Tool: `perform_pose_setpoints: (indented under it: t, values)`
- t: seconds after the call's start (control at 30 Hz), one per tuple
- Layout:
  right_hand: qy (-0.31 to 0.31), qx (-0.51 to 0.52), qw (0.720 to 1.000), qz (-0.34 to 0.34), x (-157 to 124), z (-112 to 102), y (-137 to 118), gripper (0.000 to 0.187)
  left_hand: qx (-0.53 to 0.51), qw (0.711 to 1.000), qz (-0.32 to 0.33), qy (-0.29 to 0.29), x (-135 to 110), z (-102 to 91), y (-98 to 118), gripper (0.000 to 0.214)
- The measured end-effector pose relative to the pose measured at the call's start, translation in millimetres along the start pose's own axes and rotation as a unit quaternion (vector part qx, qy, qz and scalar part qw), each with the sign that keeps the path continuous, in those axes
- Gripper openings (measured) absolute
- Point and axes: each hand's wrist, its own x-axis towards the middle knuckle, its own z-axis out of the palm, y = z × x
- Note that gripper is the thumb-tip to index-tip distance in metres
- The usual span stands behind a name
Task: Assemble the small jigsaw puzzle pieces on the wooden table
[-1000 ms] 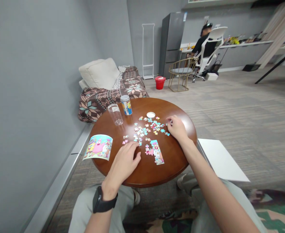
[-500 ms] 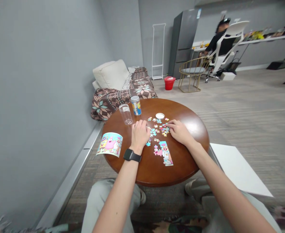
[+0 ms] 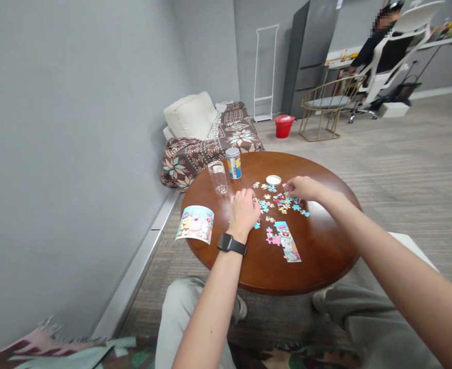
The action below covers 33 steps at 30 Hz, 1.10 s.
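Apparently sorting through loose puzzle pieces (image 3: 264, 206), scattered just beyond the joined section (image 3: 287, 242) on the round table (image 3: 322, 251). Reaching with the right hand (image 3: 300, 188) into the far side of that scatter, with fingers bent down among the pieces; unable to tell about any piece pinched between the fingertips. Resting the left hand (image 3: 243, 211), loosely curled, beyond and to the left of the joined section, at the edge of the scatter; again unable to tell about anything beneath it. Note, well to the left of the joined section, a curved picture sheet (image 3: 196, 224), probably for comparing. Farther off, beyond and to the left, also note a clear tumbler (image 3: 218, 178) beside a printed can (image 3: 233, 165). Judging by the jagged left side of the joined section, probably in need next of a piece with matching colours and knobs, to be turned and pressed in flat.
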Motion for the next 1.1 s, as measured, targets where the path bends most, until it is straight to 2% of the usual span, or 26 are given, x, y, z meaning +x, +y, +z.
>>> perform_pose_setpoints:
  t: [0.1, 0.3, 0.4, 0.53, 0.63, 0.8, 0.97, 1.1]
  values:
    - [-0.01, 0.039, 0.999, 0.009, 1.4, -3.6, 2.1, 0.015, 0.0, 1.0, -0.01, 0.001, -0.2, -0.6, 0.5, 0.009]
    - [-0.077, 0.078, 0.993, 0.036, -6.5, -10.9, -2.5, 0.004, 0.003, 1.0, -0.014, 0.004, 0.1, 0.2, -0.6, 0.008]
    - [-0.077, 0.092, 0.992, 0.038, -16.3, -12.0, -4.7, 0.005, 0.0, 1.0, -0.019, 0.001, 1.0, 0.2, -0.6, 0.007]
    - [-0.024, 0.096, 0.994, 0.041, -32.9, -6.5, -9.7, 0.011, 0.0, 0.999, -0.036, -0.004, 2.5, -0.8, -0.6, 0.007]
    - [0.065, 0.104, 0.992, 0.02, -43.1, 8.7, -14.3, 0.016, -0.001, 0.999, -0.039, -0.002, 3.0, -0.7, -1.4, 0.006]
    - [0.193, 0.119, 0.971, -0.073, -51.4, 41.3, -12.0, 0.021, 0.008, 0.999, -0.036, -0.018, 2.6, -3.3, -0.4, 0.006]
    - [0.206, 0.097, 0.966, -0.121, -57.3, 48.4, -4.5, 0.023, 0.004, 0.999, -0.032, -0.041, 1.9, -7.5, 2.8, 0.007]
    - [0.228, 0.046, 0.968, -0.09, -64.0, 46.2, -6.4, 0.033, -0.003, 0.999, -0.015, -0.051, 0.4, -6.1, 4.1, 0.009]
